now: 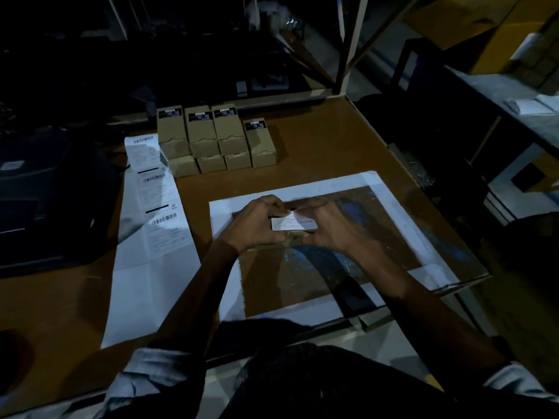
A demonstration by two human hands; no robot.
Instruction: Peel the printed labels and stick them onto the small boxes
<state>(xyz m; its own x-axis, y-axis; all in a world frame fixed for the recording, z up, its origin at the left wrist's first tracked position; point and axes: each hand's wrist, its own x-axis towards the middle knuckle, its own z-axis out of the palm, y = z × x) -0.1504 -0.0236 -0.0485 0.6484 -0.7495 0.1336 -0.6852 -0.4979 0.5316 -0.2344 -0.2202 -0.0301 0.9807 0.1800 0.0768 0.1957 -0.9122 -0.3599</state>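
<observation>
The table point(302, 140) gave free room in front of both hands, though its right edge lay near the right hand point(329, 228). Left of the hands, the long label strip point(157, 213) still carried several printed labels, so much work remained. Beyond the hands stood the stacked boxes point(216, 137), most probably unlabelled. Between the hands was one small box point(295, 232); the left hand point(257, 222) gripped it while the right fingers pinched the label point(293, 220) on its top.

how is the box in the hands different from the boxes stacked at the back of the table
The box in the hands is held off the table by the left hand and right hand; the stacked boxes rest untouched. It shows a white label; theirs are black. All look like small brown cardboard.
</observation>
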